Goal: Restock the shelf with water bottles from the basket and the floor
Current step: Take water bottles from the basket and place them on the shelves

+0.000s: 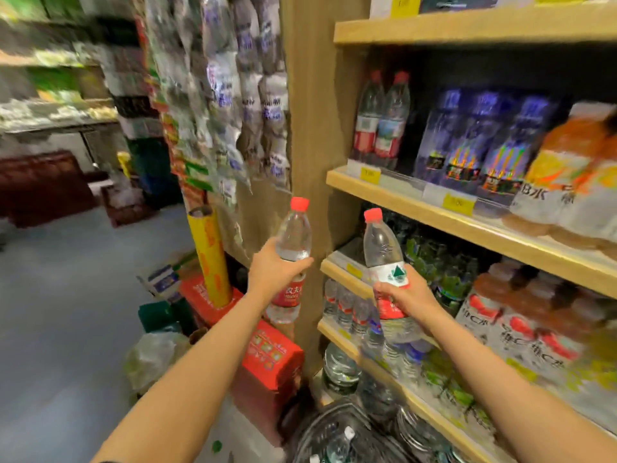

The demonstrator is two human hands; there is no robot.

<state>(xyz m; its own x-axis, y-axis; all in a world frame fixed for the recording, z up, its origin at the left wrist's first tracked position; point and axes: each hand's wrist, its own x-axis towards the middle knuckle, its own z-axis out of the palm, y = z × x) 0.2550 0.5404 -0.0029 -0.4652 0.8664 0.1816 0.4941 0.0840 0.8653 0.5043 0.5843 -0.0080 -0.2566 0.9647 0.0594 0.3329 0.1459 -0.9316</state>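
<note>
Holding two water bottles upright, you stand facing the shelf (434, 222) in the head view, the only one here. Your left hand (277, 270) wraps its curled fingers round the left bottle (292, 259) at mid-body, in front of the wooden side panel (314, 145). Your right hand (405, 295) grips the right bottle (387, 272) round its red label, just at the front edge of a lower shelf board.

By my judgement you are mid-carry: both bottles are lifted and neither is placed yet. Two matching red-capped bottles (382, 118) stand at the left end of the upper shelf, with dark room behind them; a row of small bottles (347, 305) sits lower down. The next move calls for clearing a board's front lip and price tags, then setting each bottle down without knocking its neighbours.

The basket (337, 432) lies below you, bottles inside. Red boxes (267, 362) crowd the floor beside the panel; the aisle to your left is open.
</note>
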